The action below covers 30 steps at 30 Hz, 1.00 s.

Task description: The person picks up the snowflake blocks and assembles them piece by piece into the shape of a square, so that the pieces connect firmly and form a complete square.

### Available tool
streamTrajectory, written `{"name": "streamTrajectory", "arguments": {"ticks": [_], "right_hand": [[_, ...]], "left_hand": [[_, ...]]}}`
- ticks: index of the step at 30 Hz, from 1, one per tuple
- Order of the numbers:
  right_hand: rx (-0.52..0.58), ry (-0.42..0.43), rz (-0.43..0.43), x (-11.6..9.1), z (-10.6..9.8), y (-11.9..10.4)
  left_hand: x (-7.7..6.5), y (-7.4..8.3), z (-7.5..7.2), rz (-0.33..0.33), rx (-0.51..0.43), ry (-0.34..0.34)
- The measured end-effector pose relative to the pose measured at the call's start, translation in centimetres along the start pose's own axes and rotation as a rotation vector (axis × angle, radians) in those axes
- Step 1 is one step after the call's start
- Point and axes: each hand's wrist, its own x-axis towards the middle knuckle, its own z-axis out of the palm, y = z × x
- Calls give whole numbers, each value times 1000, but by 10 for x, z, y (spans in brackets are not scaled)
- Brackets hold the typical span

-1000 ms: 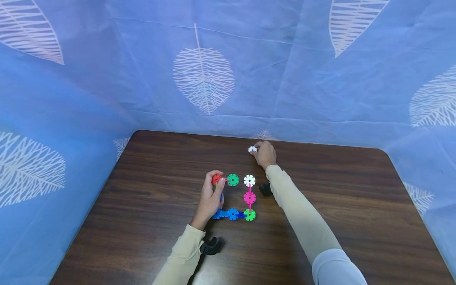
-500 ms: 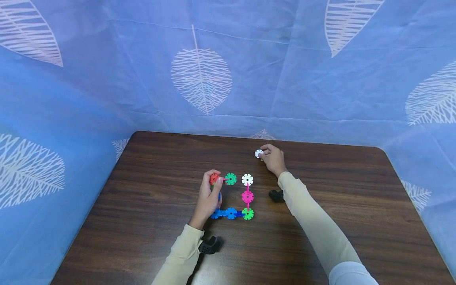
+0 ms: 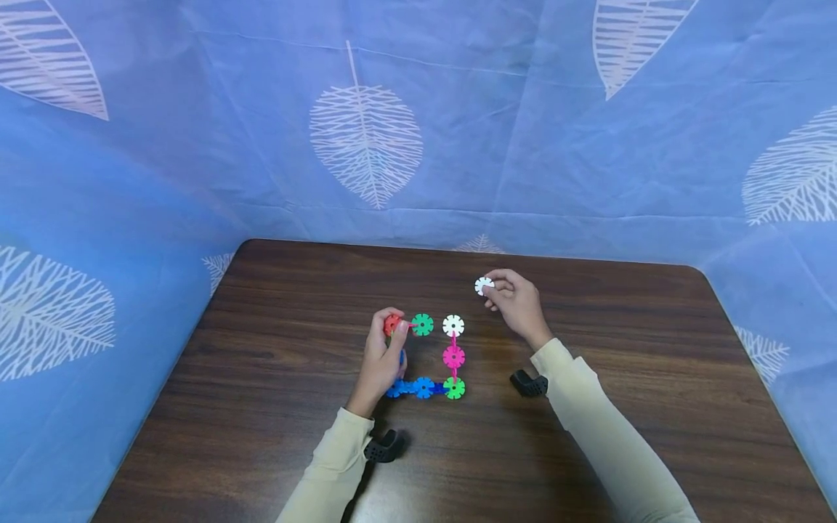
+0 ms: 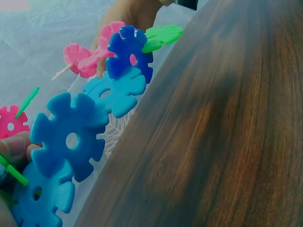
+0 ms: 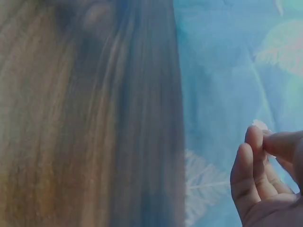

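My left hand [image 3: 381, 356] pinches the left side of a chain of notched plastic snowflake discs, with thumb and fingers around a red disc [image 3: 392, 325]. Joined pieces form a square outline: a green disc [image 3: 422, 325] at the top, a white disc [image 3: 453, 325] at the top right corner, a pink disc [image 3: 454, 357] below it, a light green disc [image 3: 454, 388] and blue discs [image 3: 423, 388] along the bottom. A gap shows between green and white. My right hand [image 3: 519, 301] pinches a loose white snowflake disc [image 3: 484, 286], up and right of the chain.
The brown wooden table [image 3: 621, 349] lies beneath both hands, its far edge against a blue leaf-patterned cloth [image 3: 458, 131]. Black wrist-worn pieces [image 3: 528, 383] hang under the forearms.
My right hand has drawn back from near the table's far edge, moving right and toward me with the white snowflake disc. My left hand keeps its hold on the chain.
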Motion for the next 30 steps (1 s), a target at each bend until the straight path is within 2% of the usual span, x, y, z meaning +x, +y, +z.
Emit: {"name": "streamTrajectory", "arguments": {"ticks": [4,8,11,14,17,22,30], "right_hand": [[2,3,-104,-16,-3,-27],[-5,3,-126,-31,-4,-54],[7,15,-121,-40,-3,-65],[15,33,-163,-48,-2,-68],[-34,63,-263,-54,2,-66],[-204,109,-479,-63,13,-65],[-327,84,-693,-69,28,-66]], "left_hand": [[0,1,1,9,2,-3],[1,3,1,13,3,-5],[1,5,1,16,4,-4],[0,7,2,17,8,-1],[0,9,2,24,6,-1],[-1,12,3,30,12,-4],[-3,18,4,8,30,-7]]}}
